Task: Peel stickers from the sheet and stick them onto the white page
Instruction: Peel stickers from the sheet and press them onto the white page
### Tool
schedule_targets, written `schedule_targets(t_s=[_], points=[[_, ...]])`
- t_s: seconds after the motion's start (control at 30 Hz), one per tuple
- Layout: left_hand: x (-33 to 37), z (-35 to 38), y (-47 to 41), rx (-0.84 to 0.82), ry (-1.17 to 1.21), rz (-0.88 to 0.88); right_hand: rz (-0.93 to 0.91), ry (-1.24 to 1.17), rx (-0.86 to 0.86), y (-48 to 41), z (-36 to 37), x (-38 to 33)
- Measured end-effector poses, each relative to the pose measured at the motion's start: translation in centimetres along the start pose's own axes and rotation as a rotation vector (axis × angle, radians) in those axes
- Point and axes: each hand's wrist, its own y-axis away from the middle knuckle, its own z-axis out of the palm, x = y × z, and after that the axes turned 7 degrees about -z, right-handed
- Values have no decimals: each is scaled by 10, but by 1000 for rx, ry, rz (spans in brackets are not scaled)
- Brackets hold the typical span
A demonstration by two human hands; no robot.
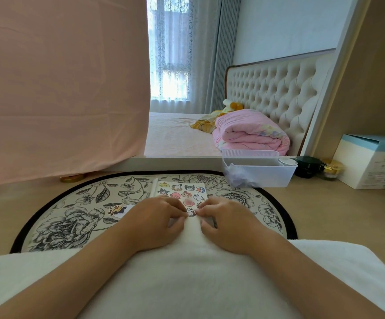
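Small cartoon-face sticker point(191, 212) pinched between curled fingers point(175, 207) of left hand point(157, 223) and right hand point(227, 223), on white page point(155, 188) with colourful stickers beyond fingers, black-and-white floral oval mat point(71, 217) beneath, clear plastic bin point(265, 173) beyond right fingers

Across your lap and front you have soft white fabric point(187, 279), plush like towelling and plain; garment or towel, I cannot tell. Your forearms point(99, 268) lie bare on either side of that fabric. Beyond its far edge, your left hand point(154, 223) is unadorned, and your right hand point(229, 223) wears a dark band point(214, 223) on one finger.
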Motion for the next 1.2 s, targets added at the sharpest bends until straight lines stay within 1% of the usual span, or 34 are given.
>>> schedule_targets(t_s=[0.13, 0.23, 0.3, 0.47, 0.57, 0.7, 0.77, 0.9, 1.07, 1.2], points=[[-1, 3, -4, 20, 6, -20, -1, 75, 9, -2, 2, -2], [-3, 7, -6, -47, -145, 12, -6, 109, 18, -5, 6, -4], [-3, 8, -7, -83, -186, 15, -15, 123, 8, -6, 10, -3], [-3, 4, -7, -50, -172, 10, -20, 86, -21, -2, 5, -1], [-2, 5, -5, -44, -173, -8, -11, 45, -3, 2, 3, 1], [0, 4, -5, -30, -165, -14, -18, 140, -4, 6, 2, 2], [-1, 4, -4, -38, -164, -9, -49, 178, -23, 6, 1, 1], [-2, 4, -1, -38, -145, -16, -99, 185, -32, 4, -1, -2], [-3, 3, -2, -10, -122, -22, -54, 142, 21, 7, 0, 2], [1, -1, 0, 34, -136, 11, -31, 125, 40, 7, -1, -2]])
